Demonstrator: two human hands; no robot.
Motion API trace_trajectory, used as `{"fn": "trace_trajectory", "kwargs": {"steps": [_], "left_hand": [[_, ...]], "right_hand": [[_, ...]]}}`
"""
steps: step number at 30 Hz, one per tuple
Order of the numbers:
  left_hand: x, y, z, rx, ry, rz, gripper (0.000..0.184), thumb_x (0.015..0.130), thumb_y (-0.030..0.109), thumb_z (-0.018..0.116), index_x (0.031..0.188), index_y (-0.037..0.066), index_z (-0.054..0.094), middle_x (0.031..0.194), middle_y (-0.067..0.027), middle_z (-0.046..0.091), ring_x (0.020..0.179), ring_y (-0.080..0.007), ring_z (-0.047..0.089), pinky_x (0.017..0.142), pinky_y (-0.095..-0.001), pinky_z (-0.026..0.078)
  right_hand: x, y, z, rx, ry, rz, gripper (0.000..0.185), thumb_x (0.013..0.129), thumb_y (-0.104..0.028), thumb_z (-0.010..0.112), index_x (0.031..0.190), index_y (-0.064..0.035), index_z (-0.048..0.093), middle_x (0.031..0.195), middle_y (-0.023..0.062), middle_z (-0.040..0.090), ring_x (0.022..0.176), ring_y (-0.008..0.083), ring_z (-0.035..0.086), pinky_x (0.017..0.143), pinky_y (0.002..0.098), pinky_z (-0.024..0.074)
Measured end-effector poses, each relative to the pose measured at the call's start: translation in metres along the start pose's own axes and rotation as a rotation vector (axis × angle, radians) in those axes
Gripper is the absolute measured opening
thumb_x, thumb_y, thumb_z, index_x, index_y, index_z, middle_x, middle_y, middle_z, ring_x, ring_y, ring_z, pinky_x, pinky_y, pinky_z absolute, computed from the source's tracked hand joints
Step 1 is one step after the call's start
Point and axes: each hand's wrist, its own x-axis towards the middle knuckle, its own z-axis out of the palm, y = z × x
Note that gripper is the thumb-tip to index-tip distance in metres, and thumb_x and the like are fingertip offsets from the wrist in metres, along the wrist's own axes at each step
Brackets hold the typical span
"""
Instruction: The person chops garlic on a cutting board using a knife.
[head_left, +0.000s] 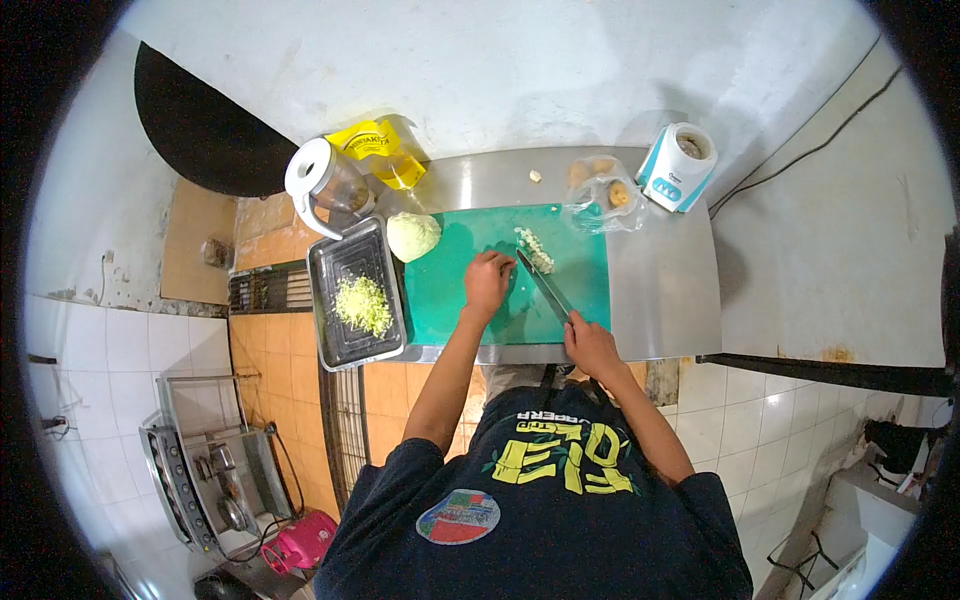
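On the green board (440, 300), we see white chopped bits (537, 252) beside a knife (544, 287) held in the right hand (590, 345). The left hand (488, 281) curls near the board's middle, contents unclear. The bits look light, slippery; the knife stiff, best gripped at the end nearest us.

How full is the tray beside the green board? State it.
Partly filled: the tray holds one pile of green shreds, with its bare floor showing around them.
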Motion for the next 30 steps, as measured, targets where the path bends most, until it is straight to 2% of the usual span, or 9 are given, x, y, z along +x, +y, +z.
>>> {"fn": "trace_trajectory", "kwargs": {"steps": [4,7,10,12,21,30], "left_hand": [[0.006,-0.008,0.000,-0.056,-0.071,-0.045,0.009,0.086,0.017,0.081,0.091,0.009,0.081,0.093,-0.0121,0.075,0.085,-0.0346,0.071,0.075,-0.0468,0.057],[0.015,-0.015,0.000,-0.122,-0.153,-0.140,0.012,0.084,0.019,0.083,0.091,0.010,0.082,0.089,-0.0117,0.076,0.081,-0.0338,0.073,0.072,-0.0463,0.057],[0.023,-0.014,-0.004,-0.103,-0.247,-0.214,0.015,0.083,0.023,0.086,0.092,0.012,0.082,0.087,-0.0112,0.077,0.079,-0.0329,0.074,0.071,-0.0453,0.058],[0.028,-0.014,-0.006,-0.072,-0.304,-0.244,0.017,0.082,0.026,0.087,0.093,0.014,0.083,0.086,-0.0108,0.078,0.080,-0.0323,0.075,0.071,-0.0443,0.058],[0.037,-0.011,-0.015,0.063,-0.391,-0.264,0.015,0.081,0.033,0.086,0.092,0.024,0.085,0.087,-0.0066,0.079,0.085,-0.0300,0.076,0.074,-0.0443,0.059],[0.062,-0.019,-0.016,0.079,-0.592,-0.295,0.017,0.077,0.034,0.089,0.091,0.025,0.086,0.090,-0.0049,0.081,0.084,-0.0273,0.077,0.074,-0.0410,0.061]], "right_hand": [[0.000,-0.001,0.001,0.002,0.017,-0.012,0.022,0.107,-0.026,0.053,0.112,-0.0047,0.055,0.075,0.0271,0.066,0.074,0.0513,0.066,0.069,0.0642,0.0515],[0.001,-0.002,0.002,-0.040,-0.009,0.009,0.028,0.108,-0.031,0.050,0.121,-0.0063,0.057,0.084,0.0283,0.070,0.080,0.0521,0.069,0.075,0.0649,0.0543],[0.005,-0.007,0.000,-0.047,-0.087,0.054,0.029,0.108,-0.030,0.051,0.123,-0.0062,0.057,0.085,0.0276,0.071,0.081,0.0509,0.070,0.076,0.0640,0.0549],[0.006,-0.009,0.004,-0.072,-0.064,0.055,0.030,0.108,-0.030,0.051,0.124,-0.0061,0.057,0.086,0.0271,0.071,0.083,0.0499,0.071,0.077,0.0632,0.0555],[0.004,-0.011,0.012,-0.080,-0.082,0.082,0.031,0.108,-0.030,0.050,0.127,-0.0072,0.058,0.086,0.0264,0.072,0.084,0.0482,0.073,0.078,0.0621,0.0567],[-0.001,-0.032,0.023,-0.090,0.003,0.116,0.029,0.106,-0.029,0.053,0.127,-0.0082,0.058,0.082,0.0252,0.072,0.078,0.0476,0.073,0.073,0.0615,0.0572]]}}
